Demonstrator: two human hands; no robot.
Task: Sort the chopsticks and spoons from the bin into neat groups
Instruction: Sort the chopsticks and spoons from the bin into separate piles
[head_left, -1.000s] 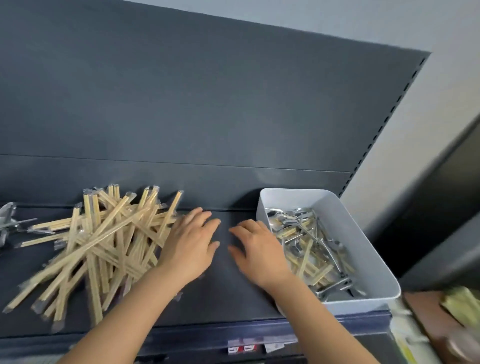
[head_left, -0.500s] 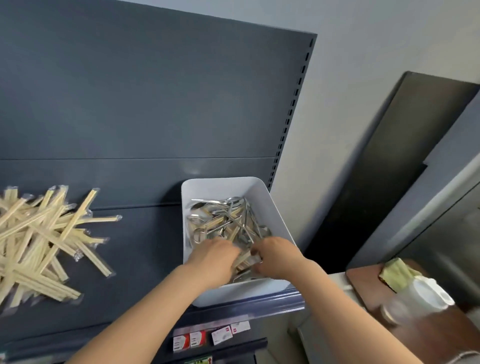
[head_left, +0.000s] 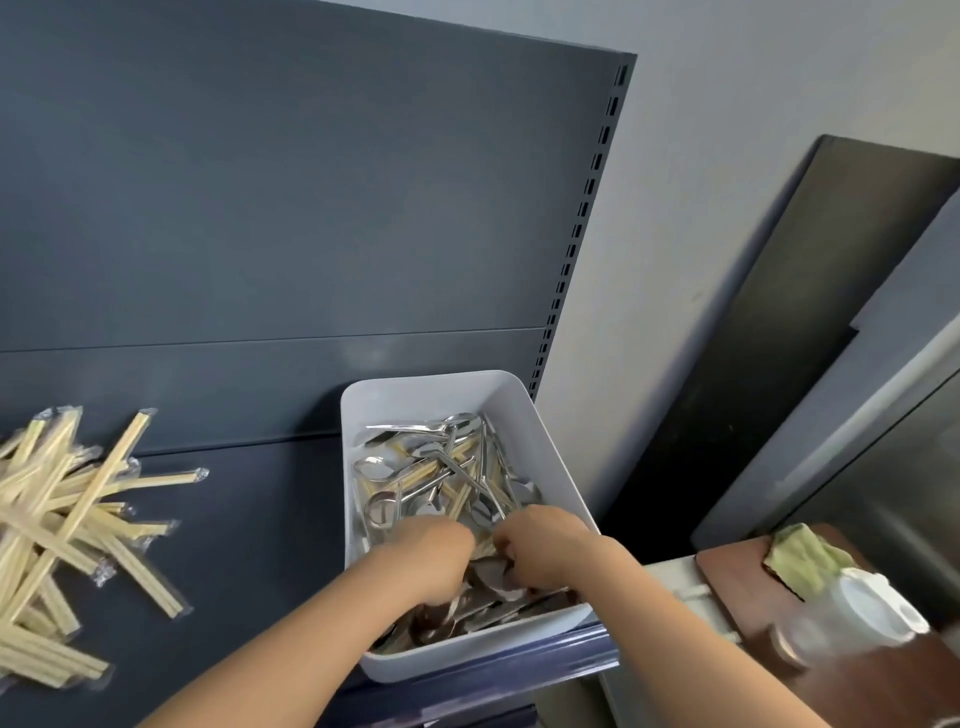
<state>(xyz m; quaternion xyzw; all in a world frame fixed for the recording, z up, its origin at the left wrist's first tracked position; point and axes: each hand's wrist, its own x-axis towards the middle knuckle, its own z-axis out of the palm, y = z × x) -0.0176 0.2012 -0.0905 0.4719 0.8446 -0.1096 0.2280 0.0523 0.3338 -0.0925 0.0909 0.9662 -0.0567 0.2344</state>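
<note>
At the right end of the shelf (head_left: 249, 545), against its front edge: one white bin (head_left: 415, 402) holding a tangle of metal spoons (head_left: 462, 422) and wrapped chopsticks (head_left: 415, 470). Two hands are down in its near half, left hand (head_left: 431, 556) and right hand (head_left: 545, 545), fingers curled into the cutlery. Fingertips are buried, so I can't tell if either grips anything. Toward the left end: one loose chopstick pile (head_left: 67, 519), cut off by the frame. Pieces overlap too much to count.

Glossy metal spoons (head_left: 415, 470) in a smooth matt plastic bin (head_left: 540, 447)
</note>
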